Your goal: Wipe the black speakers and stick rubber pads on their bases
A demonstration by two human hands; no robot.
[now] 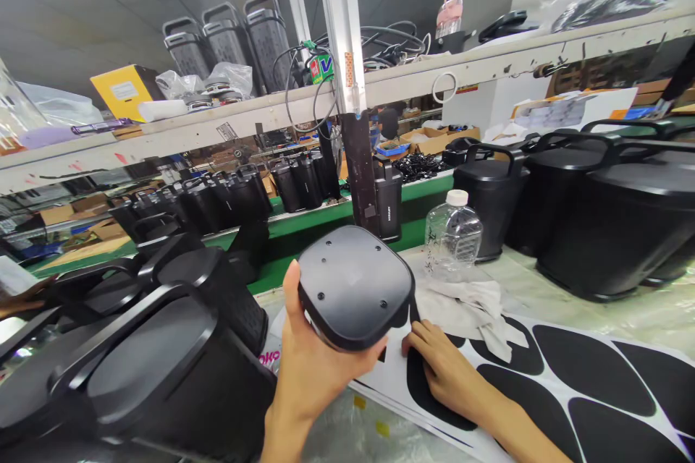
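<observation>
My left hand (320,376) grips a black speaker (355,282) from below, its flat base with several screw holes tilted toward me. The speaker's far side is hidden behind that base. Just to the right, my right hand (434,354) bends its fingers closed at the edge of a black rounded pad (420,383) on a white backing sheet (394,376). A dark edge rises from those fingertips toward the speaker; how much of the pad has lifted I cannot tell. More black pads (594,369) cover the sheet to the right.
Black speakers with handles crowd the left (157,362) and the right (624,210). A clear plastic bottle (453,235) stands behind a white cloth (472,307). A metal post (358,159) rises ahead, and a shelf (217,119) crosses above. Another person's hand (24,300) shows at far left.
</observation>
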